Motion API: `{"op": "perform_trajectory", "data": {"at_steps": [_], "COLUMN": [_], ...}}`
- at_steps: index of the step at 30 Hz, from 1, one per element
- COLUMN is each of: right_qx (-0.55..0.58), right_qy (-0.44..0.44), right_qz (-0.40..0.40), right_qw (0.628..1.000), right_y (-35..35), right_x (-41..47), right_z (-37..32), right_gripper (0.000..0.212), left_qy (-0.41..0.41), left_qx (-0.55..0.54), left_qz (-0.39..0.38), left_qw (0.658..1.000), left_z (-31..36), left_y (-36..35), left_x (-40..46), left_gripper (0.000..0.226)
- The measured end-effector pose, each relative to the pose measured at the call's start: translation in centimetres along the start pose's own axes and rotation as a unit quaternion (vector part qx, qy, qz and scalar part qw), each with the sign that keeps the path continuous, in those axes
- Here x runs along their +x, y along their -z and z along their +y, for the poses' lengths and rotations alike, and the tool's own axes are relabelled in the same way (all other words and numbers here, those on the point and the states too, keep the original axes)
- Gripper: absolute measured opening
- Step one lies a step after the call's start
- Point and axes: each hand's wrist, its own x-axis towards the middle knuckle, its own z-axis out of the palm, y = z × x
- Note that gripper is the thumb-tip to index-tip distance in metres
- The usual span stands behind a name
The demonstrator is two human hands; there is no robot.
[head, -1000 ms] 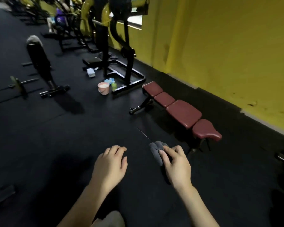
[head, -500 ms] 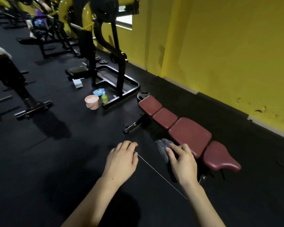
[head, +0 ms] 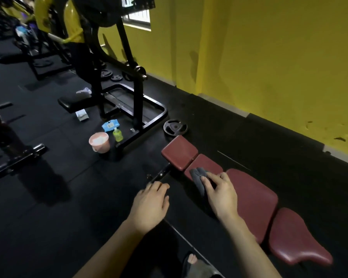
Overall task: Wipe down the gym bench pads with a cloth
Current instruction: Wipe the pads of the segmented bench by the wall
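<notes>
A low gym bench with several dark red pads runs from the centre toward the lower right, close to the yellow wall. My right hand grips a grey cloth, which hangs in front of the second pad, just left of the large pad. Whether the cloth touches the pad cannot be told. My left hand hovers over the black floor left of the bench, fingers loosely curled and holding nothing.
A pink bucket, a small green bottle and a blue wipes pack sit on the floor beside a black and yellow machine frame. A weight plate lies past the bench's far end. My sandalled foot shows below.
I have come closer to the bench. My right hand has carried the cloth forward from beside the bench to in front of the second pad. My left hand moved along, still holding nothing.
</notes>
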Motion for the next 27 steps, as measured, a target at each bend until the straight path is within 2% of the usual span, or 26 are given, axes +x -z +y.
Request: {"op": "perform_trajectory", "data": {"at_steps": [5,10,13,20,23,27], "right_qx": [-0.001,-0.016,-0.016,-0.018,-0.017,-0.02], "right_qy": [0.031,0.026,-0.002,-0.124,-0.163,-0.204], "right_qz": [-0.031,-0.045,-0.033,0.014,0.035,0.055], "right_qw": [0.999,0.998,0.999,0.992,0.986,0.977], "right_y": [-3.2,-7.4,-10.8,-20.6,-26.0,-32.5], "right_x": [11.8,19.3,23.4,31.6,34.4,36.6], "right_z": [-2.0,-1.8,-0.7,1.7,3.6,6.7], "right_gripper": [0.037,0.035,0.033,0.034,0.034,0.035], "left_qy": [0.012,0.01,-0.016,-0.1,-0.146,-0.22], "left_qx": [0.01,0.002,0.014,0.026,0.037,0.081], "left_qz": [0.002,-0.006,-0.021,-0.115,-0.138,-0.175], "left_qw": [1.0,1.0,1.0,0.988,0.979,0.956], "left_z": [-3.8,-7.4,-10.0,-18.3,-21.6,-25.0], "left_y": [0.5,-0.8,-2.1,-6.2,-10.2,-17.6], "left_x": [10.4,19.3,25.3,40.4,46.1,51.4], "left_gripper": [0.043,0.047,0.046,0.039,0.038,0.049]}}
